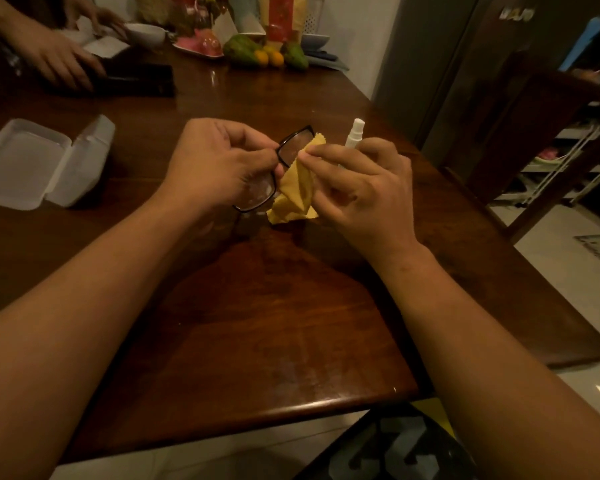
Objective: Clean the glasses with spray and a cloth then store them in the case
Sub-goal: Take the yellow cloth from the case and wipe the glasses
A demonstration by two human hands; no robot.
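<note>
— While I've got the glasses (293, 147) pinched at the bridge in my left hand (219, 164), what worries you?

— That grip. You hold them by thumb and fingertips only, above the table (257, 323). Rub hard with the cloth (297, 188) and I'd guess the frame twists or slips out.

— Fair. My right hand (364, 188) is closed on the yellow cloth, thumb and forefinger pressing a fold against the far lens. The near lens sits under my left palm, mostly hidden.

— And the spray bottle (354, 133)?

— It stands upright just behind my right hand; I can't tell if my knuckles touch it. A wide wiping stroke could knock it over.

— Where's the case (45, 161)?

— Open on the table, well off to my left, lid laid back. It's apart from both hands, so I'd have to reach across with the glasses later.

— Someone else's hand (59, 60) is at the far end.

— Yes, busy with its own things, nowhere near mine.
</note>
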